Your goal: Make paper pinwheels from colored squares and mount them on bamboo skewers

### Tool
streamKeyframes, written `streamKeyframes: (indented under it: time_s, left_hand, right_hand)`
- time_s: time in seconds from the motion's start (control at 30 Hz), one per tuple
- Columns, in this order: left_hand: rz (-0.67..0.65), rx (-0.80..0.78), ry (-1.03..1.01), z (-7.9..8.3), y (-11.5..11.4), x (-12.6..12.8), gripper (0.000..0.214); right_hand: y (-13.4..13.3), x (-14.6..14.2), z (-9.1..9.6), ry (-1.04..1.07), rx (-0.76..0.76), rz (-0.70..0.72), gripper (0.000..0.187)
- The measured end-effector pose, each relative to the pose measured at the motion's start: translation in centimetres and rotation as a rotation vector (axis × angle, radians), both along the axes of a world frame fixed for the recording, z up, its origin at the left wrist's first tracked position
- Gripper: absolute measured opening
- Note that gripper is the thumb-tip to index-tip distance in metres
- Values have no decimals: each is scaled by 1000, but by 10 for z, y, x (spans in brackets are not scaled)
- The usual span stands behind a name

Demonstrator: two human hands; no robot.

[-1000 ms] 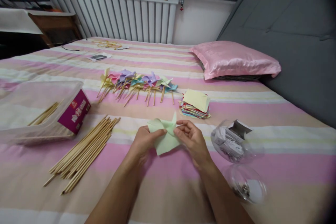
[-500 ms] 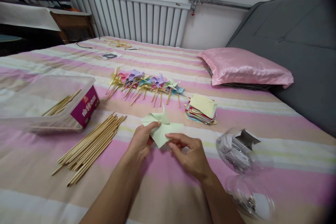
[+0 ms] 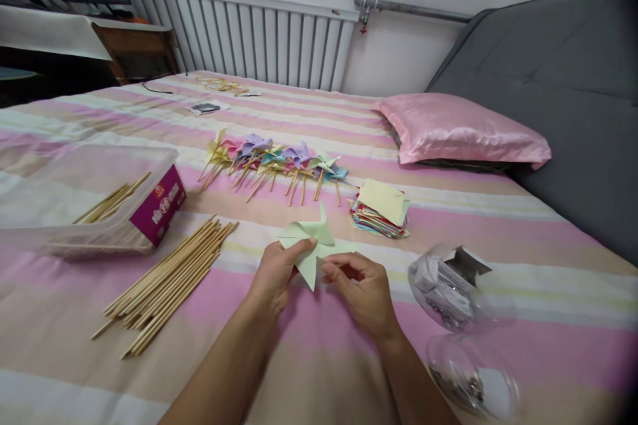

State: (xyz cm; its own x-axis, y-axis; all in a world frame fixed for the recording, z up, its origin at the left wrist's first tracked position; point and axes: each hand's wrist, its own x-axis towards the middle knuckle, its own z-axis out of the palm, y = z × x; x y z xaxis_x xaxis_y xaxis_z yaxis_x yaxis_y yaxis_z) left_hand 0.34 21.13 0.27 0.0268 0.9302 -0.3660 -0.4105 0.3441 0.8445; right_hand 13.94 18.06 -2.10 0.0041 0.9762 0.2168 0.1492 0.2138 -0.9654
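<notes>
A pale green paper pinwheel [image 3: 310,264], partly folded, is held just above the bed between my two hands. My left hand [image 3: 276,272] pinches it, with the thumb pressed near its centre and the fingers underneath. On the other side, my right hand [image 3: 361,289] grips a right-hand flap of the paper between thumb and forefinger. Farther off lies a row of finished pinwheels [image 3: 299,156] on sticks, in several colours. To the right of them is a stack of paper squares [image 3: 381,206], a pale yellow one on top.
Loose wooden sticks [image 3: 172,285] lie left of my hands, beside a clear plastic box [image 3: 157,209] holding more sticks. At right stand a clear container with small boxes [image 3: 448,282] and a clear round dish [image 3: 471,375] with small metal pieces. A pink pillow [image 3: 463,126] lies behind.
The paper has turned a little in my hands, and its lower point now hangs narrower. My right fingers have closed in on the right flap. The left thumb stays near the centre.
</notes>
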Motion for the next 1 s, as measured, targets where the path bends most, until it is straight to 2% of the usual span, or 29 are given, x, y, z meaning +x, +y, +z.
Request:
streamKeyframes:
  time_s: [0.37, 0.53, 1.0]
  left_hand:
    - [19, 70, 44, 0, -5, 10, 23]
    - [6, 82, 36, 1, -5, 11, 23]
    - [-67, 163, 133, -1, -6, 12, 19]
  right_hand:
    - [-1, -6, -1, -52, 3, -260, 23]
    - [-3, -7, -1, -75, 37, -294, 22]
    - [-1, -5, -1, -85, 5, -367, 27]
